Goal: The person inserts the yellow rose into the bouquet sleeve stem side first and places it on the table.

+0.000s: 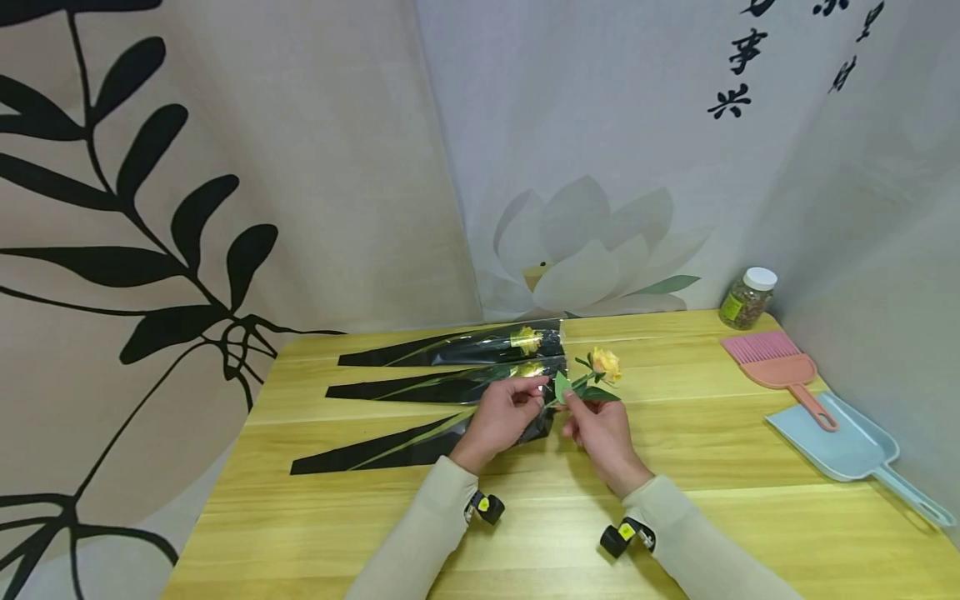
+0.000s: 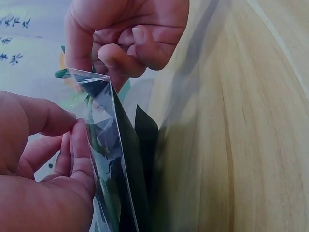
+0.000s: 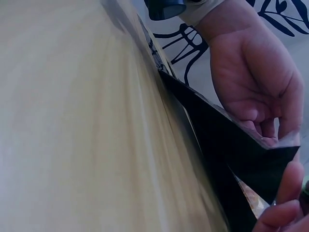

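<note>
A yellow-orange artificial rose (image 1: 606, 365) with green leaves has its bloom outside the mouth of a black-and-clear flower sleeve (image 1: 405, 447), its stem running inside. My right hand (image 1: 606, 433) pinches the rose stem just below the bloom, at a leaf. At the sleeve's mouth, my left hand (image 1: 504, 417) pinches the clear film between thumb and fingertips, as the left wrist view shows. The sleeve's black back (image 3: 227, 135) stands tilted off the wooden table in the right wrist view.
Two more sleeves, the far one (image 1: 457, 347) and the middle one (image 1: 420, 389), lie behind, each with a yellow rose inside. At the right are a jar (image 1: 747, 298) with a white lid, a pink brush (image 1: 780, 367) and a blue dustpan (image 1: 843, 442). A printed cloth backs the table.
</note>
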Tool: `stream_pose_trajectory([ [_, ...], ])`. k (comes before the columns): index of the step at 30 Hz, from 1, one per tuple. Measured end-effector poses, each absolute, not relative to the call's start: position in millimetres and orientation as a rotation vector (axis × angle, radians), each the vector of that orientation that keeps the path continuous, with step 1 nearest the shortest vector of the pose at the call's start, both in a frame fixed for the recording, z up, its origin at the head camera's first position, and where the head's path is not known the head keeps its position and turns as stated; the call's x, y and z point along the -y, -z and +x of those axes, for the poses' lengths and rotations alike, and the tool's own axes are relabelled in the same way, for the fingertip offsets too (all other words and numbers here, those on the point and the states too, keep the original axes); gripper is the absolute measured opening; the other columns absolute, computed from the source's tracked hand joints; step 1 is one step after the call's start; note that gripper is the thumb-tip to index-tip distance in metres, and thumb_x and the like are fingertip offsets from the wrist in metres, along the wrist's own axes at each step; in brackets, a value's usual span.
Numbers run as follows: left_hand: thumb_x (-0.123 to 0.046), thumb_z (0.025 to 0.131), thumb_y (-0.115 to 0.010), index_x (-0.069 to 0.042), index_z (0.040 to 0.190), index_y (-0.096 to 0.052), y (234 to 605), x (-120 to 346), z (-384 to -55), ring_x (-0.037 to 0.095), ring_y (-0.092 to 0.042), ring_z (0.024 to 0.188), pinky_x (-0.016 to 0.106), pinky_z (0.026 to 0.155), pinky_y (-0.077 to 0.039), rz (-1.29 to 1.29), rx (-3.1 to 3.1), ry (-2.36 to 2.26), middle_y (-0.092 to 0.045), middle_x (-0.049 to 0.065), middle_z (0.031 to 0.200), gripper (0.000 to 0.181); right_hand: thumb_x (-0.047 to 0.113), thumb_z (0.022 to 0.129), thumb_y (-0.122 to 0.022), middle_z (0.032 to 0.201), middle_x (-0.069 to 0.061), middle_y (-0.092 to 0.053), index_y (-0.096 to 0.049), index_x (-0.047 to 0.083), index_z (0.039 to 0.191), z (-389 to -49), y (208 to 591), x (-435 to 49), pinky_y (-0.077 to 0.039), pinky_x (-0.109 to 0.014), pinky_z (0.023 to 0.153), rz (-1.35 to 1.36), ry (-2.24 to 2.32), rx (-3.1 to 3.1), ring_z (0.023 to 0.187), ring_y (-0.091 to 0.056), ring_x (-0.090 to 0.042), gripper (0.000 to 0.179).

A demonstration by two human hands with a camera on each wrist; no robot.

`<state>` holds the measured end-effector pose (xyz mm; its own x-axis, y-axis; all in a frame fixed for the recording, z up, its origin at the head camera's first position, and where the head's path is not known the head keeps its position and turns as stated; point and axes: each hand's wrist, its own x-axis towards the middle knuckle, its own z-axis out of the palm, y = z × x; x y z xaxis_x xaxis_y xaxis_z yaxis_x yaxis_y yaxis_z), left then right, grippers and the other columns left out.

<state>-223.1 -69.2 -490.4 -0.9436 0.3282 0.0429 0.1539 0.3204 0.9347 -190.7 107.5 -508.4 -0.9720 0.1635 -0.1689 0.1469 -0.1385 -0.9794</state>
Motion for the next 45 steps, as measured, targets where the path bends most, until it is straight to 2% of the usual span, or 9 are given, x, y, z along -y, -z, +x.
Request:
stream_pose_trajectory([
  [8,-0.009,0.104,-0.065,-0.013,0.139,-0.071,484.7,67.0,-222.4,0.011,-0.066,0.094,0.025,0.077,-0.053,0.423,-2.419,-1.69,-0.071,0.004,0.11,0.036,0.025,0.102,-0.073,0.059,0.0,-0.063,-0.07,-0.002,0.103,-188.2,507.2,-102.4,-0.042,-0.023,0.047,-0.392,-2.291,2.138,0.051,-0.06,-0.013,0.028],
  [16,-0.009,0.104,-0.065,-0.014,0.138,-0.073,481.7,64.8,-223.3,0.011,-0.064,0.091,0.023,0.072,-0.05,0.408,-2.416,-1.708,-0.07,0.004,0.108,0.035,0.028,0.102,-0.073,0.058,0.001,-0.062,-0.072,0.0,0.101,-188.6,510.8,-96.5,-0.043,-0.025,0.047,-0.38,-2.28,2.172,0.051,-0.06,-0.014,0.028],
  [24,-0.007,0.104,-0.065,-0.011,0.136,-0.074,480.4,62.6,-221.6,0.01,-0.065,0.092,0.021,0.074,-0.051,0.435,-2.396,-1.751,-0.071,0.006,0.11,0.034,0.027,0.103,-0.071,0.059,0.002,-0.06,-0.07,0.002,0.1,-188.5,512.7,-93.7,-0.043,-0.024,0.048,-0.381,-2.289,2.175,0.052,-0.058,-0.013,0.026],
  [31,-0.006,0.103,-0.064,-0.009,0.137,-0.072,482.0,62.7,-222.2,0.011,-0.064,0.093,0.021,0.073,-0.051,0.422,-2.388,-1.769,-0.071,0.007,0.11,0.035,0.026,0.102,-0.072,0.056,0.001,-0.06,-0.071,0.001,0.092,-188.8,511.5,-96.0,-0.036,-0.023,0.045,-0.373,-2.302,2.188,0.046,-0.047,-0.009,0.026],
  [34,-0.007,0.103,-0.064,-0.011,0.137,-0.073,483.0,63.6,-222.6,0.011,-0.064,0.092,0.022,0.073,-0.051,0.417,-2.395,-1.764,-0.071,0.006,0.11,0.035,0.025,0.102,-0.073,0.057,0.002,-0.06,-0.072,0.001,0.096,-188.1,509.3,-97.1,-0.036,-0.023,0.044,-0.356,-2.332,2.162,0.045,-0.047,-0.008,0.024],
  [38,-0.006,0.103,-0.065,-0.01,0.137,-0.073,483.6,64.9,-223.5,0.011,-0.064,0.092,0.021,0.074,-0.051,0.406,-2.391,-1.783,-0.071,0.006,0.109,0.035,0.02,0.103,-0.069,0.065,0.001,-0.066,-0.068,-0.001,0.11,-186.2,507.3,-97.9,-0.04,-0.023,0.047,-0.289,-2.436,2.07,0.051,-0.057,-0.01,0.022],
  [41,-0.006,0.104,-0.065,-0.009,0.138,-0.072,483.8,66.2,-224.1,0.011,-0.064,0.093,0.021,0.076,-0.052,0.401,-2.373,-1.802,-0.071,0.007,0.109,0.035,0.022,0.106,-0.063,0.07,-0.001,-0.069,-0.062,-0.002,0.114,-184.1,506.3,-99.1,-0.04,-0.022,0.047,-0.235,-2.537,1.966,0.054,-0.061,-0.01,0.025],
  [45,-0.006,0.104,-0.065,-0.009,0.136,-0.073,484.3,67.6,-224.6,0.011,-0.064,0.091,0.021,0.076,-0.052,0.406,-2.376,-1.809,-0.07,0.006,0.106,0.034,0.036,0.112,-0.052,0.074,0.0,-0.069,-0.059,-0.004,0.129,-182.2,504.6,-99.7,-0.039,-0.021,0.047,-0.225,-2.62,1.802,0.056,-0.062,-0.01,0.044],
])
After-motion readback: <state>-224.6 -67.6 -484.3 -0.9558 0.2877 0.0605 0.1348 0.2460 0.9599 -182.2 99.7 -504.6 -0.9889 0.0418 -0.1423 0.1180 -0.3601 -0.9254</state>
